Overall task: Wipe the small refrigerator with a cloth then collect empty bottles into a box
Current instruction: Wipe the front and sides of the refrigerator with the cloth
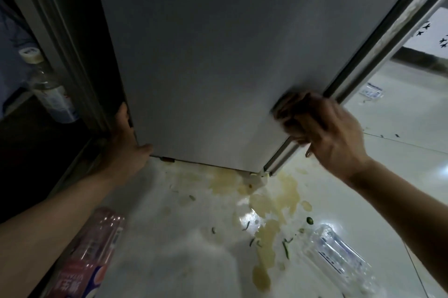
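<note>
The small refrigerator (218, 55) fills the upper middle, its grey side panel facing me. My right hand (324, 133) grips a dark cloth (288, 108) and presses it against the panel's lower right, near the door seal; the hand is blurred. My left hand (128, 142) holds the panel's lower left corner, fingers wrapped behind the edge. A pink-labelled plastic bottle (94, 256) lies on the floor at bottom left. A clear plastic bottle (339, 259) lies at bottom right. Another clear bottle (48, 89) stands in the dark gap on the left.
Yellowish spill stains (274, 203) and green scraps spread over the pale floor below the refrigerator. The door's edge and seal (378, 50) run diagonally at upper right. A small flat package (372, 91) lies on the floor far right.
</note>
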A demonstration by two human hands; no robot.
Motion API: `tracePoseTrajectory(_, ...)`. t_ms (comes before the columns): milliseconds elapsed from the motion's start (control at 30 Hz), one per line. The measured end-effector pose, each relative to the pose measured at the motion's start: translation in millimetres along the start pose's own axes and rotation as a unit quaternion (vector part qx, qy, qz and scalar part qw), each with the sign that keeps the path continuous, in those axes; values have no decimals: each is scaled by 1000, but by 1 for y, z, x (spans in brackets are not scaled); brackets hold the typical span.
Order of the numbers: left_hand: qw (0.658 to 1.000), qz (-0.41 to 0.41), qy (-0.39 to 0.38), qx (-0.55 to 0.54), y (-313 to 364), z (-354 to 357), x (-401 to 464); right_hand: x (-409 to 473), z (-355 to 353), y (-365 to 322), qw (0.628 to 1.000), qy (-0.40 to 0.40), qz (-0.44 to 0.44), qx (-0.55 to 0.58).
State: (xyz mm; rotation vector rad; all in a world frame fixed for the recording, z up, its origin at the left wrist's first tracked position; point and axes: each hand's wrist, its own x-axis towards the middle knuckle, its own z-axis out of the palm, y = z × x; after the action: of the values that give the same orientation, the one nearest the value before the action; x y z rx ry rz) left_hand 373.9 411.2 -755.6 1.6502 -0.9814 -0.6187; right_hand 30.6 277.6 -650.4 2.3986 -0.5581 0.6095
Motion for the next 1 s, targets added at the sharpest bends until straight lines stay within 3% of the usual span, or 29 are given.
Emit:
tracePoseTrajectory(100, 1000, 13, 3, -5, -4, 1, 1, 0, 3, 4, 997, 67, 28, -15)
tracePoseTrajectory(167, 1000, 20, 10, 4, -7, 2, 0, -12, 19, -8, 997, 69, 21, -6)
tracePoseTrajectory(333, 998, 36, 26, 41, -11, 3, -3, -61, 76, -45, 986, -107, -125, -3)
tracePoseTrajectory(500, 999, 27, 21, 33, -12, 3, -3, -60, 94, -72, 960, -197, -198, -22)
tracePoseTrajectory(567, 999, 28, 17, 35, -13, 1, -4, -54, 84, -69, 972, -165, -165, -23)
tracePoseTrajectory(700, 998, 7, 17, 59, -26, -4, -6, -22, 57, -48, 999, -17, 27, 17)
tracePoseTrajectory(800, 999, -10, -16, 32, -29, -2, -6, -9, 61, -55, 997, 35, 61, 23)
tracePoseTrajectory(867, 999, -11, -29, 15, -30, -4, -6, -9, 75, -74, 1000, 10, -19, 13)
tracePoseTrajectory(933, 999, -10, -42, 11, -32, -9, -5, -12, 91, -97, 985, -76, -152, -34)
tracePoseTrajectory(1000, 999, -16, -48, 10, -31, -12, -7, -8, 105, -118, 961, -155, -226, -46)
